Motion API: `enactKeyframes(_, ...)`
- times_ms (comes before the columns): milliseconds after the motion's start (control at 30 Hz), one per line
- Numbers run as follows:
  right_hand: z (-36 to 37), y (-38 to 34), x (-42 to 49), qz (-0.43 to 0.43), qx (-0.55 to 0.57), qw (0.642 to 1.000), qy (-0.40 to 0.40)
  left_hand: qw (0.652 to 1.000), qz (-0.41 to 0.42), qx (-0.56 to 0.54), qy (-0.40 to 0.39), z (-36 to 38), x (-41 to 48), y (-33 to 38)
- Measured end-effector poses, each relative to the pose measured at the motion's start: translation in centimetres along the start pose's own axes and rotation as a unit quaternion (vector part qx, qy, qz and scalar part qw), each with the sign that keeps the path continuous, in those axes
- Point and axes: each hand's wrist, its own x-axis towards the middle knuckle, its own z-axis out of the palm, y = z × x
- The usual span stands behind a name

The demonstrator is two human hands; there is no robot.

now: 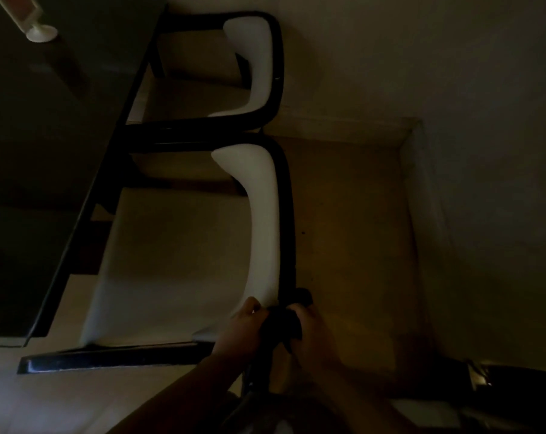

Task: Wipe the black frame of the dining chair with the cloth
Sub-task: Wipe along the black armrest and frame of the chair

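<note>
**A:** ok so what's the count here? it's super dim.

**B:** two dining chairs, both white-padded with black frames, tucked along the right edge of one dark table (46,145). near chair (177,261) is the one being worked on, second chair (249,67) sits just past it, frames nearly touching.

**A:** hands?

**B:** two. left hand (242,332) is curled around the bottom end of the white backrest (260,227), where it meets the black frame (286,214). right hand (312,333) is closed around one dark cloth (289,324), bunched up and pressed on the frame's near corner, right between both hands.

**A:** anything on the table?

**B:** one pale thing with a round white base (41,32) at the far left corner, can't tell what it is. one tan floor (343,214) beside the chairs, walls behind.
</note>
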Motion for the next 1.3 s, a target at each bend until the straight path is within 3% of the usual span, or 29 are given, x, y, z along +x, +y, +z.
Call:
enactKeyframes(433, 2.5, 0.0, -2.2, -0.019, -0.022, 1.0, -0.008, 0.999, -0.031, -0.039, -0.008, 1.6, -2.6, -0.9)
enactKeyframes(567, 1.7, -0.5, -1.9, 0.025, 0.015, 1.0, -0.004, 0.995, -0.037, -0.087, 0.03, 1.0, -1.9, 0.5)
enactKeyframes(667, -0.2, -0.8, -1.8, 0.049, 0.037, 0.998, 0.019, 0.994, -0.011, -0.094, 0.052, -0.4, -0.8, 1.9)
enactKeyframes(933, -7.0, -2.4, 1.6, -0.008, 0.077, 0.996, 0.042, 0.988, 0.003, -0.122, 0.099, -4.2, 4.0, 3.1)
enactKeyframes(1133, -11.0, -1.5, 6.6, -0.026, 0.085, 0.996, 0.021, 0.981, -0.02, -0.141, 0.13, -4.5, 9.6, 3.9)
enactKeyframes(1300, -15.6, 0.5, 12.5, -0.045, 0.058, 0.997, 0.002, 0.973, -0.089, -0.153, 0.149, -5.0, 15.2, 7.3)
